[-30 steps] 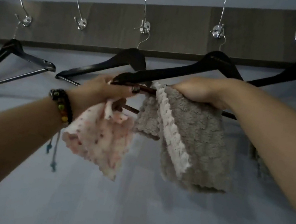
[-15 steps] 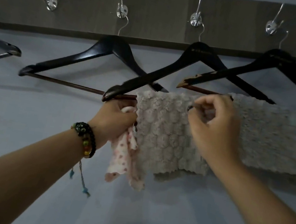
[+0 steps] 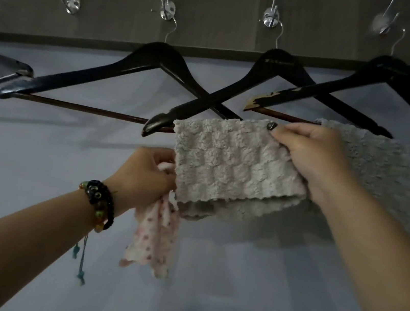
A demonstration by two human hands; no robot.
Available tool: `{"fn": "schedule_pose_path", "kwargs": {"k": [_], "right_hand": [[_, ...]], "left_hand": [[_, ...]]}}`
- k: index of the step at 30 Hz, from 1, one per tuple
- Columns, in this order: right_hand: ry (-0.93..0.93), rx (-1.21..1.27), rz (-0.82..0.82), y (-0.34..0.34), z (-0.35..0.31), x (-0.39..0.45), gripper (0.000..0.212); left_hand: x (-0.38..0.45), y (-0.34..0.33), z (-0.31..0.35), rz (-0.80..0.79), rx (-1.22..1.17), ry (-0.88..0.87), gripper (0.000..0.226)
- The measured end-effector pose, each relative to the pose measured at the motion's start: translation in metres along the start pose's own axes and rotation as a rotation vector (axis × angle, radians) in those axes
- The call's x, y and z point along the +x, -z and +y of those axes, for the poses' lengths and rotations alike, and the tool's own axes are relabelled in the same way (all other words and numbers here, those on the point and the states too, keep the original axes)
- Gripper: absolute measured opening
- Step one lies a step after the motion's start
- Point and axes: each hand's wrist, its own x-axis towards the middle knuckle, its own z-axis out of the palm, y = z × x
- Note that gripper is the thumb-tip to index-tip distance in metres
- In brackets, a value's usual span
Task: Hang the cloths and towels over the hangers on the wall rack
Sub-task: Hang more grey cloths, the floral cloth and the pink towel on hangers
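Since half a second ago, the right hand (image 3: 308, 155) has spread the grey waffle towel (image 3: 229, 162) flatter over the hanger bar (image 3: 159, 128), pinching its top edge. Below-left of that grip, the left hand (image 3: 147, 173) clutches the spotted pink cloth (image 3: 155, 239), unhung.

Prob. a home: wall rack (image 3: 219, 23) w/ metal hooks, black hangers (image 3: 143, 65), towels on plain wall

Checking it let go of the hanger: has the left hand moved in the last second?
Yes. The left hand has dropped below the black hanger's tip, which it gripped a second ago, still holding the pink spotted cloth.
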Motion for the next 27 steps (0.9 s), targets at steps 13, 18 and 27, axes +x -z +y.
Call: {"fn": "schedule_pose_path", "kwargs": {"k": [13,18,27], "right_hand": [[0.661,-0.479,-0.189,-0.002,-0.005,-0.022,0.041],[0.803,-0.811,-0.44,-0.009,0.018,-0.032,0.08],[0.953,-0.893,-0.216,-0.005,0.032,-0.013,0.066]], "left_hand": [[-0.01,-0.004,0.023,0.014,-0.302,0.062,0.031],[0.005,-0.009,0.021,0.0,-0.237,0.14,0.012],[0.021,-0.007,0.023,0.055,-0.233,0.205,0.011]]}}
